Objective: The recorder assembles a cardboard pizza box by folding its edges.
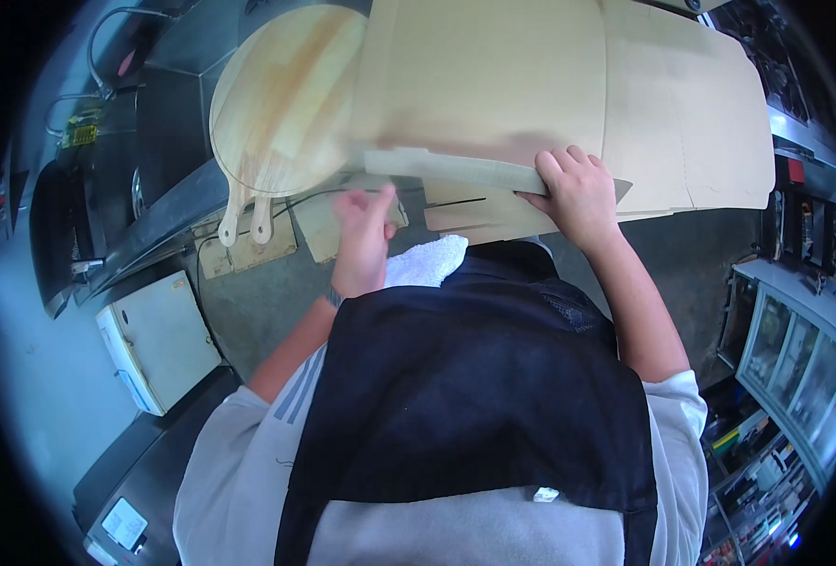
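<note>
A large brown cardboard sheet (484, 75), creased into panels, lies in front of me. Along its near edge runs a long, pale cardboard strip (465, 169); whether it is a folded flap or a separate piece is unclear. My right hand (580, 193) is closed over the strip toward its right end, knuckles up. Near the strip's left end is my left hand (366, 236), its fingertips blurred and its thumb apart from the fingers, with nothing visible in it. Beside the sheet, on the left, are round wooden boards (281, 104) with short handles, one overlapping the other.
A white towel (426, 264) is at my waist by the left wrist. Flat cardboard pieces (342, 226) lie lower down, below the boards. A white box-shaped unit (163, 340) stands on the left. To the right is a glass-fronted cabinet (795, 349).
</note>
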`<state>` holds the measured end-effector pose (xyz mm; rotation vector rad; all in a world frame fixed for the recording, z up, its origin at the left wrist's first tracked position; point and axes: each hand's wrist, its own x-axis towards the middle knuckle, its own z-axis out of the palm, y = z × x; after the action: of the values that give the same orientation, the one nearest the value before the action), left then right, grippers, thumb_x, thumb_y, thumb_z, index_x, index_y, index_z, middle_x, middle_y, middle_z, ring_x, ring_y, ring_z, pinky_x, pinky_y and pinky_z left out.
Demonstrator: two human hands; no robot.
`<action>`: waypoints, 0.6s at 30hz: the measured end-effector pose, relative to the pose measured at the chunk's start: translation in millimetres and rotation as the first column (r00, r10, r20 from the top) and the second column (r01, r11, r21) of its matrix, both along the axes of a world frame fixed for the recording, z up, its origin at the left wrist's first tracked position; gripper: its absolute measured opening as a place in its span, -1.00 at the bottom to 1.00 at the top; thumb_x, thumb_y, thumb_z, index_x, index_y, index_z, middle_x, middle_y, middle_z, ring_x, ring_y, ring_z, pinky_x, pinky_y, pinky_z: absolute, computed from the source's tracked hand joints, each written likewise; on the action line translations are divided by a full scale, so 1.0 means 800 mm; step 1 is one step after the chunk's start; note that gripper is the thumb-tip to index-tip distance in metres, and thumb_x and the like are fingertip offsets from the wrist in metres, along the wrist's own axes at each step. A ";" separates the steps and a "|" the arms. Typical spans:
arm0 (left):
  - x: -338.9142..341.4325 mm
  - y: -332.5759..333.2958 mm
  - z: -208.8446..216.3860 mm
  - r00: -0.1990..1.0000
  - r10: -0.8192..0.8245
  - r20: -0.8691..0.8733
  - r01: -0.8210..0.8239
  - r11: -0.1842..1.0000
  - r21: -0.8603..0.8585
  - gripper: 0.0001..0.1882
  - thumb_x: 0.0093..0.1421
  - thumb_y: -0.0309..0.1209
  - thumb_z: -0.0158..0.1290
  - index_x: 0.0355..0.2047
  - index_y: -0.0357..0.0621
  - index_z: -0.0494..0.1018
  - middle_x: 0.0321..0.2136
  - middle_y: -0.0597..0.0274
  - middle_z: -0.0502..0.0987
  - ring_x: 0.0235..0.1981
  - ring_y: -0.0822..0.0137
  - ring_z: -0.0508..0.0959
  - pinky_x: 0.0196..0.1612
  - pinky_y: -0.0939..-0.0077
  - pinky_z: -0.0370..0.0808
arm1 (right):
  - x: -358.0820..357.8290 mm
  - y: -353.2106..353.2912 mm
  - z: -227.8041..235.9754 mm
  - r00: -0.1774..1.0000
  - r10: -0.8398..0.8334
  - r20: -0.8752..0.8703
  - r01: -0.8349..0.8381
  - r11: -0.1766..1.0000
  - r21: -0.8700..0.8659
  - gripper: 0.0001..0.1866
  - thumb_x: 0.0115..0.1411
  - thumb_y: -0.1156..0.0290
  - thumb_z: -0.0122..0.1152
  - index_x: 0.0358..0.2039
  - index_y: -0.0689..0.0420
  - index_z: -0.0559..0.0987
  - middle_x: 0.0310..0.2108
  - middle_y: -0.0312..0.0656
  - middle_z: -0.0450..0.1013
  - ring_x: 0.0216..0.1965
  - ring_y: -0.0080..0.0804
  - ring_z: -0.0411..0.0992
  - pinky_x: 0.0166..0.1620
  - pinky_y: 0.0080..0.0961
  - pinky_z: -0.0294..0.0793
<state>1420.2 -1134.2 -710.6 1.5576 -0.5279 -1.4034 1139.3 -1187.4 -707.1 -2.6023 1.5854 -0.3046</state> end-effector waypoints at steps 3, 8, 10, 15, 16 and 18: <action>-0.009 -0.013 0.042 0.807 -0.208 0.552 0.442 0.833 -0.333 -0.69 0.13 -0.41 0.23 -0.18 -0.11 0.36 -0.26 0.24 0.39 -0.31 0.35 0.44 -0.28 0.45 0.40 | -0.001 0.001 0.003 0.999 0.050 0.016 -0.049 0.997 -0.065 -0.58 -0.12 0.18 0.43 -0.34 0.01 0.40 -0.43 -0.33 0.38 -0.30 -0.36 0.41 -0.28 -0.39 0.35; -0.063 -0.076 0.043 0.181 0.025 0.983 0.953 0.242 -0.182 -0.61 -0.08 -0.45 0.29 -0.23 -0.11 0.40 -0.32 0.16 0.41 -0.29 0.20 0.46 -0.23 0.35 0.39 | 0.001 0.003 -0.004 0.993 0.101 0.054 -0.097 0.992 -0.082 -0.57 -0.19 0.24 0.45 -0.34 0.01 0.41 -0.45 -0.33 0.40 -0.32 -0.37 0.41 -0.26 -0.40 0.34; -0.070 -0.084 0.011 0.056 -0.008 0.998 0.963 0.263 -0.052 -0.57 -0.16 -0.46 0.29 -0.23 -0.10 0.43 -0.35 0.19 0.47 -0.27 0.17 0.49 -0.19 0.27 0.39 | 0.005 0.003 -0.003 0.994 0.081 0.067 -0.078 0.996 -0.045 -0.57 -0.21 0.26 0.47 -0.36 0.02 0.42 -0.48 -0.35 0.41 -0.35 -0.38 0.41 -0.26 -0.41 0.33; -0.072 -0.091 0.009 0.000 -0.148 0.989 0.953 0.300 0.045 -0.67 -0.14 -0.47 0.28 -0.32 -0.10 0.44 -0.40 0.26 0.50 -0.27 0.20 0.51 -0.21 0.27 0.39 | 0.009 -0.002 0.005 0.995 0.051 0.084 -0.052 0.999 0.009 -0.61 -0.19 0.22 0.48 -0.42 0.02 0.44 -0.54 -0.35 0.44 -0.39 -0.39 0.41 -0.26 -0.41 0.32; -0.073 -0.093 0.009 -0.003 -0.176 0.984 0.949 0.309 0.058 -0.69 -0.13 -0.46 0.27 -0.34 -0.09 0.44 -0.42 0.27 0.51 -0.28 0.20 0.51 -0.22 0.27 0.39 | 0.009 -0.003 0.006 0.994 0.046 0.094 -0.048 0.998 0.028 -0.61 -0.19 0.20 0.48 -0.44 0.02 0.45 -0.55 -0.35 0.45 -0.39 -0.39 0.42 -0.25 -0.40 0.32; -0.075 -0.095 0.009 -0.019 -0.184 0.983 0.949 0.305 0.075 -0.71 -0.12 -0.47 0.27 -0.36 -0.10 0.43 -0.43 0.26 0.51 -0.29 0.19 0.51 -0.23 0.27 0.39 | 0.008 -0.004 0.002 0.995 0.035 0.094 -0.038 0.999 0.035 -0.62 -0.18 0.18 0.48 -0.45 0.02 0.46 -0.56 -0.34 0.45 -0.39 -0.39 0.42 -0.23 -0.40 0.31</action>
<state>1360.1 -1210.1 -703.1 1.2309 -2.5795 -0.4312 1145.9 -1190.6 -705.6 -2.5462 1.4970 -0.3845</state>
